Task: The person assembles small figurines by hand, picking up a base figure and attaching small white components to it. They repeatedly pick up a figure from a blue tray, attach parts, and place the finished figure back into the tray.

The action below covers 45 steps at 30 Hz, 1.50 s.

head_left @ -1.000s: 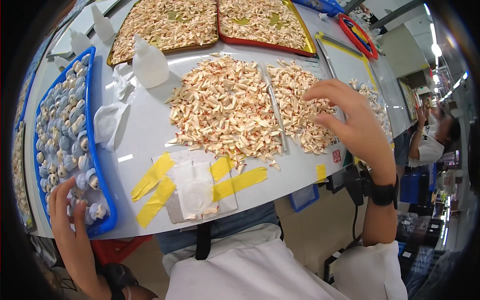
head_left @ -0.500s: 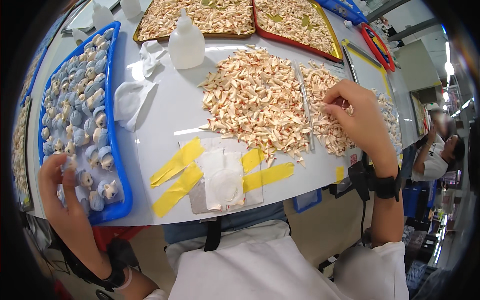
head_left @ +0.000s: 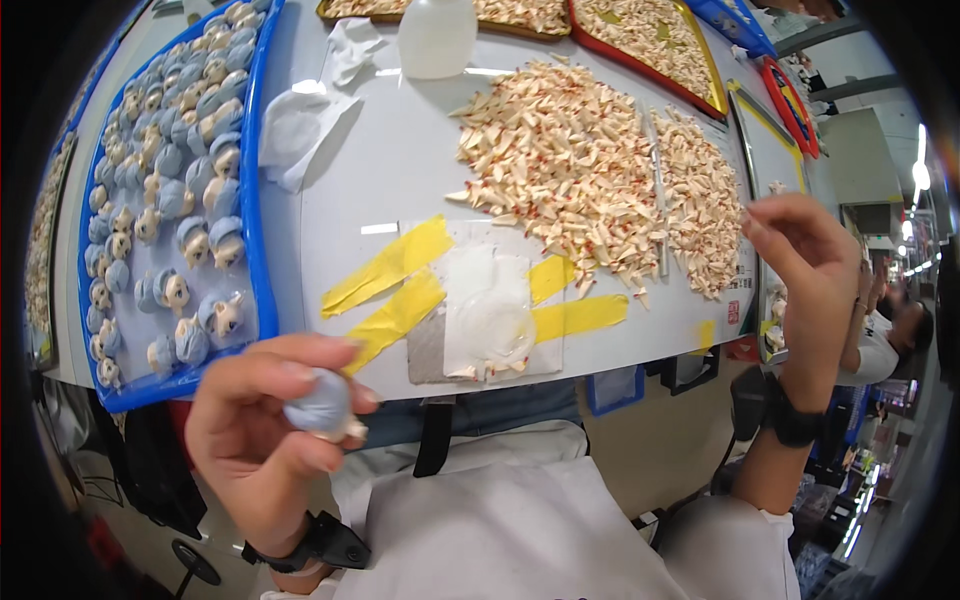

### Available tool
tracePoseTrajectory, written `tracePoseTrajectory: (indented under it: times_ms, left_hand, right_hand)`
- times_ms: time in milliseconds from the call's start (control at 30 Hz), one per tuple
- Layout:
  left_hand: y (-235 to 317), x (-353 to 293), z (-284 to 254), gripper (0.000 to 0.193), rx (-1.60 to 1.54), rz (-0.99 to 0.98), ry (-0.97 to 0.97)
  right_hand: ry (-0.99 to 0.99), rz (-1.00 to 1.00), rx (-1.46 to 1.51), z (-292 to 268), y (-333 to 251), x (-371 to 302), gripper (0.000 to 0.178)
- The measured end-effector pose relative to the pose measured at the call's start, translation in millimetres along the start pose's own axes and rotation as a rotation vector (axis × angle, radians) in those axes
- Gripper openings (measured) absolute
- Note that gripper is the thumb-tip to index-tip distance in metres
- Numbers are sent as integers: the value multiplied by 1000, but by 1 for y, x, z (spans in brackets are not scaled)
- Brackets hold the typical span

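Note:
My left hand (head_left: pixel 250 430) grips a small doll head with light-blue hair (head_left: pixel 318 402) between thumb and fingers, just off the table's near edge. To its left is a blue tray (head_left: pixel 264 230) with many similar doll heads (head_left: pixel 172 290). My right hand (head_left: pixel 810 245) is raised beside the right-hand pile, thumb and forefinger pinched together; what sits between the tips is too small to make out. A large pile of small cream, red-tipped pieces (head_left: pixel 560 160) lies mid-table. A clear strip (head_left: pixel 655 170) parts it from a smaller pile (head_left: pixel 700 200).
A white sheet (head_left: pixel 470 275) lies on a grey board (head_left: pixel 427 350) with yellow tape strips (head_left: pixel 395 255) around it. Behind stand a squeeze bottle (head_left: pixel 437 45), crumpled tissues (head_left: pixel 300 130) and trays of pieces (head_left: pixel 712 75). Another person (head_left: pixel 885 340) is at far right.
My left hand has left the blue tray and come right and nearer, now with a doll head. My right hand has lifted off the smaller pile and moved right. The view has shifted.

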<state>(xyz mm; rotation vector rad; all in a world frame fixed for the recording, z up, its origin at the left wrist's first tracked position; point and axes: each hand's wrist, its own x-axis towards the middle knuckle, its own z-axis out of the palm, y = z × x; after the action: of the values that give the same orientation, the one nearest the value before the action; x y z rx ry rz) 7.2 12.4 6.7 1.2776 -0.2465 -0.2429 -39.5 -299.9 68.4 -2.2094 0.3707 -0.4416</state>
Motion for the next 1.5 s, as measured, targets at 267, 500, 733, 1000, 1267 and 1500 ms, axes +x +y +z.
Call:
tracePoseTrajectory:
  times_ms: [267,500,733,1000,1267,1500]
  left_hand:
    - [-19,-8,20,40,-107,-93,-40]
    - [-27,-3,1,35,78,30,-359]
    - [-24,1,-6,26,8,65,-488]
    - [-26,0,-7,28,-41,101,-509]
    - [-24,-9,4,38,-249,-121,-221]
    - [-23,-6,12,45,-373,-103,-248]
  right_hand:
    - [-209,-21,231,33,-31,-21,17]
    - [-378,-89,113,67,-48,-20,17]
    - [-574,-262,-150,86,-55,-5,16]
    - [-597,-375,-296,90,-63,-4,16]
    - [-448,-422,-341,99,-68,-12,18]
    - [-443,-364,40,85,-66,-27,21]
